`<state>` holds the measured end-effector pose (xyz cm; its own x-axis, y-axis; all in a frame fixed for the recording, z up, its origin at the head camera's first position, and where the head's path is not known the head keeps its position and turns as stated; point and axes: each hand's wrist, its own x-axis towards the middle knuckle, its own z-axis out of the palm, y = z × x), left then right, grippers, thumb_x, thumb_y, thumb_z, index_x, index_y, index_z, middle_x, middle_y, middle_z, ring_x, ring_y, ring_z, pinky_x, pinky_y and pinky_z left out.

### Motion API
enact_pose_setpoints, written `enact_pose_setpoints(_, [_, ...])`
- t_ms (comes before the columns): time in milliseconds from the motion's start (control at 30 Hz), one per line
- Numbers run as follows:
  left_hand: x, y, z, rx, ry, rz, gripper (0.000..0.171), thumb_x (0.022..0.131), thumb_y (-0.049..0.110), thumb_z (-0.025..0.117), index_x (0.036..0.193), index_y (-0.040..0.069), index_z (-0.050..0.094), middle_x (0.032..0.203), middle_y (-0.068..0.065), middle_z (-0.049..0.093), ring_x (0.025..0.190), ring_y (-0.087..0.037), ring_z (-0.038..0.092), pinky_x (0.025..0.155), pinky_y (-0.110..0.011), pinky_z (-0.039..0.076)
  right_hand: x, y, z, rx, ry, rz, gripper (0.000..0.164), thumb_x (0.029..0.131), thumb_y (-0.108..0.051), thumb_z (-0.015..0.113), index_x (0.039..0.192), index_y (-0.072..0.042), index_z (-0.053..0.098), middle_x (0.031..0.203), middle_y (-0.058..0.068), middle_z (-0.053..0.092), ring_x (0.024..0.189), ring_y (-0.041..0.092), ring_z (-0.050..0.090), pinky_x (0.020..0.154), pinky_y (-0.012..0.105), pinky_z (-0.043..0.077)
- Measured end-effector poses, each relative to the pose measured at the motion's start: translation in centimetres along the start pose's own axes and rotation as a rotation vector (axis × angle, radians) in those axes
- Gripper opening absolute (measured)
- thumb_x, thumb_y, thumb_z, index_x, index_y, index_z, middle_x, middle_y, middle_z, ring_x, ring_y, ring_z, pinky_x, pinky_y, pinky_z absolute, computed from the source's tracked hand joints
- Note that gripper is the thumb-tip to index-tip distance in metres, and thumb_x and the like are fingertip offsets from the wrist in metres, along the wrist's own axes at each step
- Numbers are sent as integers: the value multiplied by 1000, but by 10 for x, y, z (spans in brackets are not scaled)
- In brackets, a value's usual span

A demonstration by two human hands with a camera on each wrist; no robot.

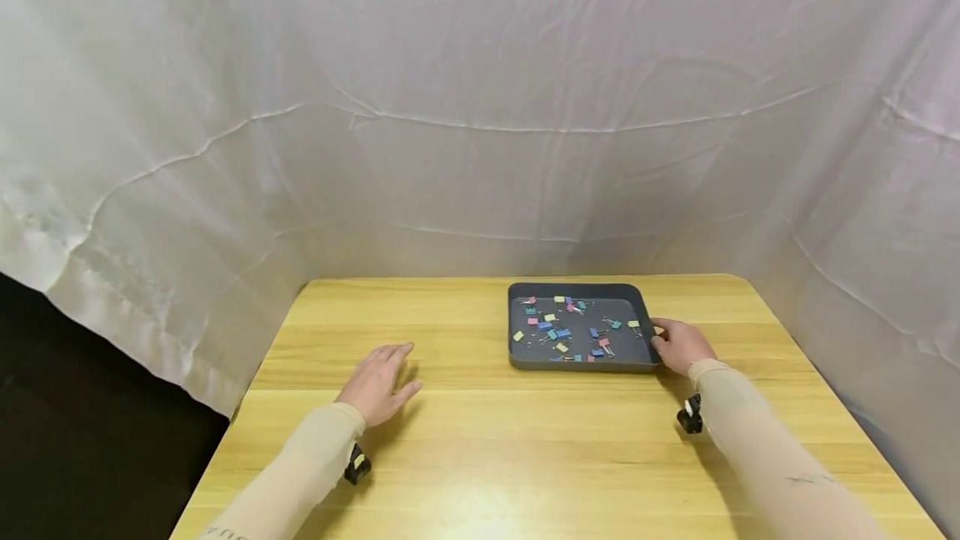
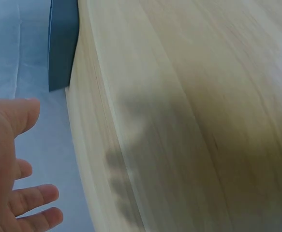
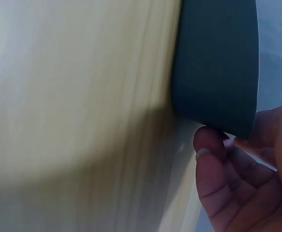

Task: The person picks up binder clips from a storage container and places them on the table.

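A dark grey rectangular tray point(image 1: 585, 366) sits on the wooden table, right of centre. Scattered inside it are several small binder clips point(image 1: 564, 333) in yellow, pink, blue and teal. At the tray's right side my right hand point(image 1: 682, 346) pinches the rim between thumb and fingers. In the right wrist view, curled fingers point(image 3: 212, 181) show by the tray's corner, and the clips are hidden behind its wall. My left hand point(image 1: 377, 383) hovers over the table left of the tray, holding nothing, with its fingers point(image 2: 37, 198) loosely extended and its shadow below.
The light wooden table point(image 1: 480, 440) has its back edge against pale hanging cloth point(image 1: 480, 173), which also runs along both sides. At lower left there is a dark area point(image 1: 90, 407) beyond the table's edge. A small black camera is strapped to each wrist.
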<state>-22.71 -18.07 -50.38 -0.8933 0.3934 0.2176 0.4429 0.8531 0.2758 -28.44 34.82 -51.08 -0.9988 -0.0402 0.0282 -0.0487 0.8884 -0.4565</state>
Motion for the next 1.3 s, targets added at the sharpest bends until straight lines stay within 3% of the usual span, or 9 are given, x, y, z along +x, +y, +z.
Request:
enact_pose_setpoints(400, [6, 13, 15, -47, -48, -8, 69, 86, 44, 58, 139, 6, 35, 136, -15, 41, 125, -30, 37, 102, -46, 27, 10, -38, 32, 33, -30, -83, 35, 89, -12, 56, 124, -5, 55, 87, 8, 63, 72, 19, 56, 64, 36, 45])
enact_pose_setpoints(733, [10, 31, 32, -68, -101, -18, 99, 73, 66, 58, 140, -1, 29, 143, -19, 29, 130, -33, 28, 103, -45, 24, 11, -68, 52, 77, -19, -126, 28, 89, -13, 58, 117, -9, 60, 88, 5, 63, 74, 18, 57, 66, 37, 47])
enact_pose_setpoints(967, [2, 31, 35, -110, -65, -76, 96, 75, 63, 58, 137, -6, 33, 142, -20, 29, 129, -33, 28, 103, -45, 24, 12, -81, 71, 116, -1, -135, 27, 90, -15, 58, 117, -13, 61, 85, 3, 63, 70, 15, 56, 63, 33, 46])
enact_pose_setpoints(1300, [-9, 36, 37, -4, -69, -58, 97, 76, 65, 56, 135, -8, 34, 142, -22, 29, 130, -34, 27, 104, -46, 24, 6, -84, 82, 122, 75, -141, 27, 93, -17, 53, 119, -17, 59, 96, 7, 65, 79, 20, 58, 72, 42, 47])
